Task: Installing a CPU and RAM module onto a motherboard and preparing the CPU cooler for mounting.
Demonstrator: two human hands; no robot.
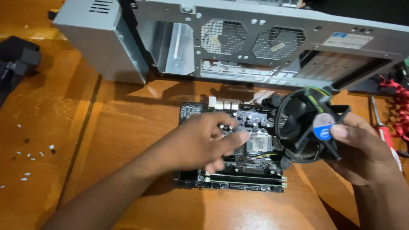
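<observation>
A black motherboard (255, 176) lies flat on the wooden table, with a square silver processor (260, 143) in its middle. My left hand (200, 142) hovers over the board, fingers spread, fingertips close to the processor, holding nothing. My right hand (362, 151) grips a round black cooler fan (304, 125) with a blue centre label, tilted up at the board's right edge. Thin yellow and black wires run from the fan down to the board.
A grey metal computer case (238, 42) lies open along the back of the wooden table (128, 127). A red-handled screwdriver (385, 132) and red cables (400, 110) sit at the right. A black object (17, 64) is at far left, small white bits (30, 155) below it.
</observation>
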